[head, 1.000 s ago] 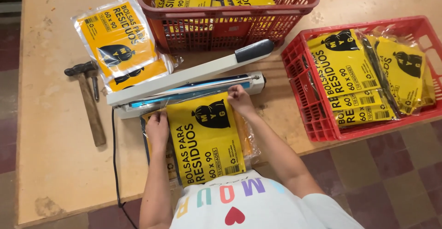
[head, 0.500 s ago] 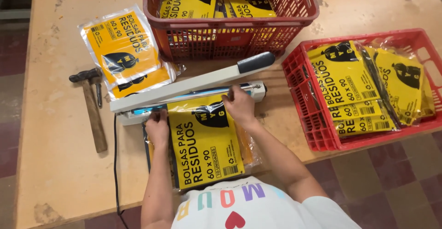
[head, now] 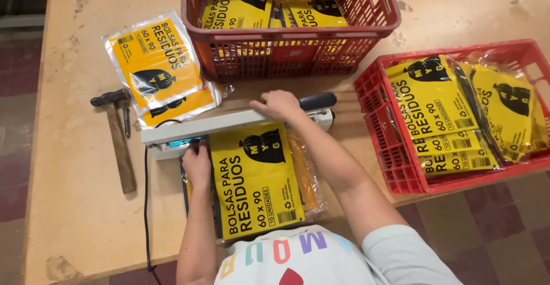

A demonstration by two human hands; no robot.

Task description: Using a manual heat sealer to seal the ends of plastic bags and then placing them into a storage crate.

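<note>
Two hands work the heat sealer (head: 229, 126): the right hand (head: 279, 104) lies flat, fingers spread, pressing its arm down; the left hand (head: 197, 163) rests flat on the yellow packet (head: 258, 182), whose top edge sits under that arm. Sealing looks underway; next likely needs the arm raised.

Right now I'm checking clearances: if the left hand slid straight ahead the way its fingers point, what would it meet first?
The left hand points up the table; it would probably meet the white heat sealer at once, its fingertips already at the sealer's base.
</note>
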